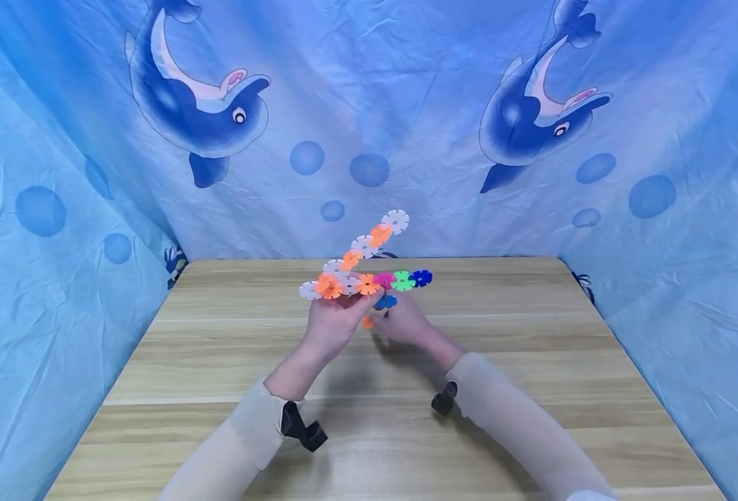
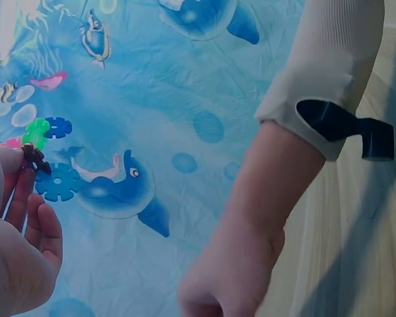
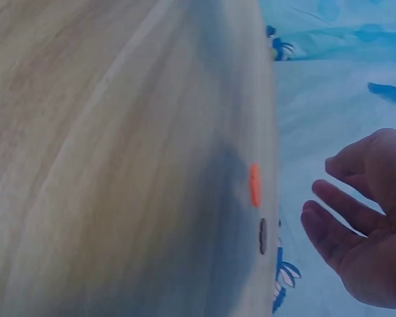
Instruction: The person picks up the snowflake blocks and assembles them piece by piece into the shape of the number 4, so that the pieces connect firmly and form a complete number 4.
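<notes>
My left hand (image 1: 333, 325) grips a built piece of interlocking plastic snowflake discs (image 1: 367, 284), holding it up over the table. White and orange discs run in a slanted row up to the right; a level row ends in pink, green and dark blue. In the left wrist view, my left hand (image 2: 20, 254) has its fingertips by a brown disc (image 2: 34, 157) joined near a blue disc (image 2: 58, 183). Beyond it, my right hand (image 1: 406, 321) reaches low toward a loose orange disc (image 1: 367, 322). The right wrist view shows this hand (image 3: 376, 228) with fingers spread apart, holding nothing.
On the wooden table (image 1: 218, 362), an orange disc (image 3: 255, 185) and a dark disc (image 3: 263, 236) appear edge-on near the far side. A blue curtain (image 1: 432, 83) with printed dolphins surrounds the table. Black wrist mounts (image 1: 303, 428) sit on both sleeves.
</notes>
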The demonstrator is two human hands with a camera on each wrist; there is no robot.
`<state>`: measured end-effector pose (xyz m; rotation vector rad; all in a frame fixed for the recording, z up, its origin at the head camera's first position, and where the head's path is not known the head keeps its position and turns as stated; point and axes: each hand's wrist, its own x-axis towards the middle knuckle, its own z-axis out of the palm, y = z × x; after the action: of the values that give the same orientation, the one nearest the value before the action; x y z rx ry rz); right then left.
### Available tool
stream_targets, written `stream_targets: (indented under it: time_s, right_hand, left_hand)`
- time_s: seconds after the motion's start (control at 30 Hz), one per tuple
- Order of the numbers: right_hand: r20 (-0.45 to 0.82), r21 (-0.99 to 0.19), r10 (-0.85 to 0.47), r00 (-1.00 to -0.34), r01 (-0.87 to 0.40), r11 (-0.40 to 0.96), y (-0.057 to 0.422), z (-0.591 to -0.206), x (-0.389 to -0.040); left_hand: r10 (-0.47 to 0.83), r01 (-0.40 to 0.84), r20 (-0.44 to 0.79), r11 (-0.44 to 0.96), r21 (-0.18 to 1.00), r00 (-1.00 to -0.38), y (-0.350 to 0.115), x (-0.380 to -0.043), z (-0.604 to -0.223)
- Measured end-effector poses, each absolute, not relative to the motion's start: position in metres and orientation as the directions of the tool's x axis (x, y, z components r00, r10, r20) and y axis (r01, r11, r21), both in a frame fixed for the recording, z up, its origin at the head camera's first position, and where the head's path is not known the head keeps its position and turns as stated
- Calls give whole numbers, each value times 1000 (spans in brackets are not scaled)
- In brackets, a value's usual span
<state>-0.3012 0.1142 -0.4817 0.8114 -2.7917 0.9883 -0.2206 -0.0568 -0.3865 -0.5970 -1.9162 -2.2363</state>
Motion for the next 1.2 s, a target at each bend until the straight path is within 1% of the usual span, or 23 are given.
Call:
stream_targets:
  time_s: [0.2, 0.37, 0.53, 0.7, 0.8, 0.93, 1.03, 1.2]
  right_hand:
    - [115, -470, -513, -851, -501, 727, 103, -492, -305]
    - [27, -461, -527, -849, -479, 747, 101, -497, -302]
    - [45, -437, -543, -839, -505, 744, 101, -503, -302]
    - [63, -408, -532, -844, -508, 759, 102, -506, -301]
    - [56, -422, -521, -852, -493, 761, 105, -507, -302]
    - [43, -520, -501, -864, -448, 727, 112, -507, -302]
    - [44, -562, -494, -868, -430, 706, 120, -506, -299]
    - [66, -548, -440, -895, -401, 734, 138, -507, -296]
  left_hand:
    - [173, 339, 361, -144, 930, -917, -56, -221, -388]
    - [175, 345, 364, -133, 929, -915, -56, -220, -388]
    - [189, 344, 371, -162, 925, -909, -56, -221, -389]
    - [203, 337, 360, -140, 931, -911, -57, -221, -390]
    - [205, 344, 366, -132, 929, -908, -57, -221, -390]
    - [209, 353, 371, -119, 928, -905, -57, -221, -390]
    - [211, 346, 362, -111, 932, -908, -57, -220, -390]
    - [223, 314, 330, -107, 943, -917, -56, -220, -390]
